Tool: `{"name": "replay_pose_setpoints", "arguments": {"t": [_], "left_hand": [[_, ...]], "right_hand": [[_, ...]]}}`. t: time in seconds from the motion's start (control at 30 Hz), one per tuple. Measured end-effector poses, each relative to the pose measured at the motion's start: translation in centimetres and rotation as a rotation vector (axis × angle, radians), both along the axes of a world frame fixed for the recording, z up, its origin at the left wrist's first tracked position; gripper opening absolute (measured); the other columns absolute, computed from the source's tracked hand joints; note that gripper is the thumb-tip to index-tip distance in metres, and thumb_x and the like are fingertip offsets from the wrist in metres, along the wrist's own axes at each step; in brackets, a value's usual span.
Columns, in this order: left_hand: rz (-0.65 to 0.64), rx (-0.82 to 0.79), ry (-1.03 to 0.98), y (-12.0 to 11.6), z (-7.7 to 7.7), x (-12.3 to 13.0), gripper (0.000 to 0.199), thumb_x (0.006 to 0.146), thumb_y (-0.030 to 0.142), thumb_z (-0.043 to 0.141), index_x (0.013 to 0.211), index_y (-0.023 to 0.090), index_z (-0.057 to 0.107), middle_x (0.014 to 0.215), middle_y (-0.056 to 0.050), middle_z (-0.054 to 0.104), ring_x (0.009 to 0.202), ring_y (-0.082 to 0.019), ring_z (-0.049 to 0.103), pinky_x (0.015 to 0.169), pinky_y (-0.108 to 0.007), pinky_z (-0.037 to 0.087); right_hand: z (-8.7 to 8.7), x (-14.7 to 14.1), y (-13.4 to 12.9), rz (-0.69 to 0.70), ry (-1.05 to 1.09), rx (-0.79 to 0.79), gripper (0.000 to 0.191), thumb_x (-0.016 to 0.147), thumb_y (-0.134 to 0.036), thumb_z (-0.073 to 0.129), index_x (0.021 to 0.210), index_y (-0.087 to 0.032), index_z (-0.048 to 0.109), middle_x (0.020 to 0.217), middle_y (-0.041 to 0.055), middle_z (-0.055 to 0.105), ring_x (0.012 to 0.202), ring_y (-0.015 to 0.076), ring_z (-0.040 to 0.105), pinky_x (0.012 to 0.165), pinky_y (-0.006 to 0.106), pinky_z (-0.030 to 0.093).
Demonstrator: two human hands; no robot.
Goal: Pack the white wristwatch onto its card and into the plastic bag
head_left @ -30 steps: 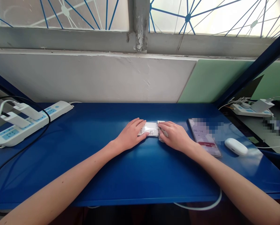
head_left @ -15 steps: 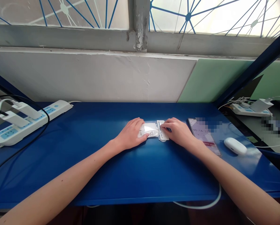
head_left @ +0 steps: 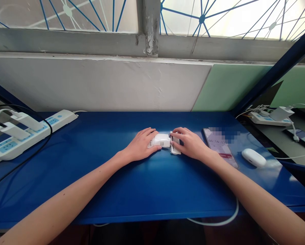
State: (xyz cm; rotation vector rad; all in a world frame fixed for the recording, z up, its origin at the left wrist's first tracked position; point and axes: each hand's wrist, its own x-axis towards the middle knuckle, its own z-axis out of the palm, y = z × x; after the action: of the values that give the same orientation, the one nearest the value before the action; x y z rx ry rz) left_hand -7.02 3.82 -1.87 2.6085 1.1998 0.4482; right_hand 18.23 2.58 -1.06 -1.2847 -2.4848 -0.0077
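A small white package (head_left: 164, 140) in glossy clear plastic lies on the blue table between my hands. My left hand (head_left: 140, 145) grips its left end, with the thumb along the near edge and the fingers over the far side. At the package's right end is a narrow white header flap (head_left: 176, 151), partly covered by my right hand (head_left: 189, 143). The fingers of that hand curl over the flap from the right, with the fingertips at the seam beside the package. What is inside the plastic cannot be made out.
Right of my right hand lies a phone (head_left: 220, 147) showing a timer, with a white earbud case (head_left: 253, 157) beyond it. A white power strip (head_left: 62, 119) with chargers and a black cable (head_left: 40, 149) occupies the left side. A wall (head_left: 103, 85) borders the back.
My right fingers have shifted from a pinch on the flap to a wider hold reaching its seam. The flap has tilted and looks narrower. My left hand keeps its hold.
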Motion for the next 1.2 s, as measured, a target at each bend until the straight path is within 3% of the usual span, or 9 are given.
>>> {"name": "replay_pose_setpoints", "arguments": {"t": [0.13, 0.27, 0.47, 0.67, 0.93, 1.2], "left_hand": [[-0.003, 0.003, -0.021, 0.1, 0.0, 0.0, 0.056, 0.095, 0.056, 0.045, 0.136, 0.019, 0.048, 0.144, -0.011, 0.047, 0.139, -0.032, 0.033, 0.112, -0.047, 0.031], [-0.006, 0.005, -0.032, 0.0, 0.0, 0.1, 0.051, 0.097, 0.053, 0.043, 0.135, 0.020, 0.048, 0.143, -0.010, 0.048, 0.139, -0.032, 0.033, 0.113, -0.047, 0.030], [0.009, 0.005, -0.019, 0.0, -0.3, 0.1, 0.051, 0.098, 0.054, 0.041, 0.134, 0.019, 0.047, 0.144, -0.012, 0.045, 0.142, -0.032, 0.026, 0.114, -0.048, 0.028], [-0.002, -0.001, -0.016, 0.0, -0.5, 0.0, 0.055, 0.097, 0.055, 0.041, 0.138, 0.019, 0.043, 0.146, -0.012, 0.043, 0.142, -0.033, 0.025, 0.113, -0.048, 0.028], [-0.027, 0.006, -0.043, -0.1, -0.1, 0.1, 0.046, 0.098, 0.051, 0.043, 0.132, 0.021, 0.046, 0.141, -0.010, 0.048, 0.140, -0.032, 0.029, 0.112, -0.047, 0.029], [0.003, 0.042, 0.037, -0.3, -0.3, 0.2, 0.061, 0.095, 0.056, 0.044, 0.139, 0.015, 0.042, 0.145, -0.015, 0.043, 0.140, -0.034, 0.028, 0.113, -0.048, 0.029]], "right_hand": [[0.1, 0.3, 0.3, 0.010, 0.043, 0.056, 0.030, 0.093, -0.039, 0.053, 0.109, -0.022, 0.072, 0.132, 0.0130, 0.058, 0.116, 0.0305, 0.055, 0.093, 0.045, 0.050], [0.2, 0.6, 0.5, 0.030, 0.104, 0.046, 0.024, 0.093, -0.034, 0.054, 0.100, -0.025, 0.076, 0.133, 0.0106, 0.059, 0.122, 0.0289, 0.053, 0.097, 0.045, 0.049], [-0.2, 0.9, 0.9, 0.078, 0.164, -0.098, 0.031, 0.091, -0.039, 0.057, 0.114, -0.022, 0.072, 0.143, 0.0137, 0.052, 0.131, 0.0313, 0.047, 0.103, 0.048, 0.045], [-0.6, 0.8, 1.0, 0.088, 0.196, -0.162, 0.038, 0.090, -0.044, 0.058, 0.115, -0.020, 0.071, 0.144, 0.0155, 0.050, 0.133, 0.0336, 0.044, 0.105, 0.052, 0.043], [-0.9, 0.0, 0.6, 0.028, 0.236, -0.199, 0.032, 0.088, -0.034, 0.062, 0.114, -0.020, 0.072, 0.150, 0.0157, 0.041, 0.135, 0.0345, 0.042, 0.105, 0.053, 0.042], [-0.5, -0.1, 0.8, 0.060, 0.217, -0.192, 0.028, 0.085, -0.029, 0.066, 0.109, -0.017, 0.073, 0.147, 0.0169, 0.046, 0.135, 0.0342, 0.042, 0.107, 0.052, 0.041]]}}
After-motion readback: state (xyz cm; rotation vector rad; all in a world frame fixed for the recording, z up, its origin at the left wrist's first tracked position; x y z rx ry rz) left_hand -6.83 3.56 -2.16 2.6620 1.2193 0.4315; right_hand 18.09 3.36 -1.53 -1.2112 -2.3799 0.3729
